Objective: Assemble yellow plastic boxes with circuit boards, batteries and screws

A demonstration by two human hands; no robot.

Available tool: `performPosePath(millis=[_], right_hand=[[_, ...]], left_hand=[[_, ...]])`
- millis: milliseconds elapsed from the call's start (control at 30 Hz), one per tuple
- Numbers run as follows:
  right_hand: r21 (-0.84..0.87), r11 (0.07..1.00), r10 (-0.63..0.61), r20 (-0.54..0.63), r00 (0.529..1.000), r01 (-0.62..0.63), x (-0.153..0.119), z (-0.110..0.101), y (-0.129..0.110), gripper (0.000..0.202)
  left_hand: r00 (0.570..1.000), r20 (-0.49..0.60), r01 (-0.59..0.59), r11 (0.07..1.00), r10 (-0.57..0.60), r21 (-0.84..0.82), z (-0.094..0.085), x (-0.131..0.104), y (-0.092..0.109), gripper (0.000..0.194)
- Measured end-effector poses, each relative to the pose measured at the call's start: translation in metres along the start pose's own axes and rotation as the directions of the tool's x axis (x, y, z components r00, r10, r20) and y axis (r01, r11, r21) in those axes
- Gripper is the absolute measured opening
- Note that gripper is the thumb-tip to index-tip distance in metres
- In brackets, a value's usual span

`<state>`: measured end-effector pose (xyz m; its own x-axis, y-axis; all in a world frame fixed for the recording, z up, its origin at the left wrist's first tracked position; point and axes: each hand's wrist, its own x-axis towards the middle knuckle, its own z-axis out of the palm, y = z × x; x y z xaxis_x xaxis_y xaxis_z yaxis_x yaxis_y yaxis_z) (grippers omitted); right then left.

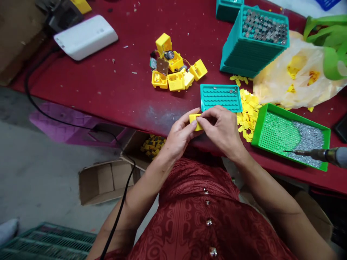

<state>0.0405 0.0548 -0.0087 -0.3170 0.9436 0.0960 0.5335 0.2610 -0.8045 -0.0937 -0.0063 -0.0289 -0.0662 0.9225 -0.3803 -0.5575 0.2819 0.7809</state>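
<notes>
One yellow piece in the pinch of left hand and right hand, both nearly closed.

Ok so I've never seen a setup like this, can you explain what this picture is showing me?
There's no machine doing the handling: these are a person's bare hands, seen from one camera worn on that person's head, looking down. The left hand and right hand hold a small yellow block between them. On the dark red tabletop, a shallow teal tray lies just beyond the hands, near a stack of teal trays. To the right are loose yellow pieces and a green tray of small metal parts. Farther left sit yellow casings and a white device.
</notes>
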Motion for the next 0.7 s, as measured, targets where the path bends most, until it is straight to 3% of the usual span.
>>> performPosePath(millis=[67, 167, 333, 533, 700], right_hand=[[0.046, 0.999, -0.015, 0.009, 1.0, 0.015, -0.001, -0.004, 0.002, 0.01], [0.261, 0.964, 0.034, 0.059, 0.998, -0.048, -0.004, -0.013, 0.006, 0.017], [0.599, 0.759, 0.229, 0.121, 0.966, -0.255, -0.006, -0.021, 0.014, 0.03], [0.699, 0.621, 0.263, 0.242, 0.934, -0.356, -0.004, -0.027, 0.018, 0.042], [0.671, 0.638, 0.254, 0.28, 0.926, -0.377, -0.004, -0.032, 0.015, 0.041]], left_hand=[[1.0, -0.001, -0.006, 1.0, 0.006, 0.019, 0.0, -0.002, 0.0, 0.049], [1.0, 0.004, 0.015, 1.0, -0.015, 0.012, -0.001, -0.003, 0.002, 0.046], [0.998, 0.023, 0.065, 0.997, -0.065, -0.038, 0.001, 0.0, 0.001, 0.04], [0.996, 0.03, 0.08, 0.995, -0.079, -0.057, 0.004, 0.003, -0.003, 0.039], [0.996, 0.026, 0.081, 0.995, -0.08, -0.059, 0.007, 0.002, -0.003, 0.038]])
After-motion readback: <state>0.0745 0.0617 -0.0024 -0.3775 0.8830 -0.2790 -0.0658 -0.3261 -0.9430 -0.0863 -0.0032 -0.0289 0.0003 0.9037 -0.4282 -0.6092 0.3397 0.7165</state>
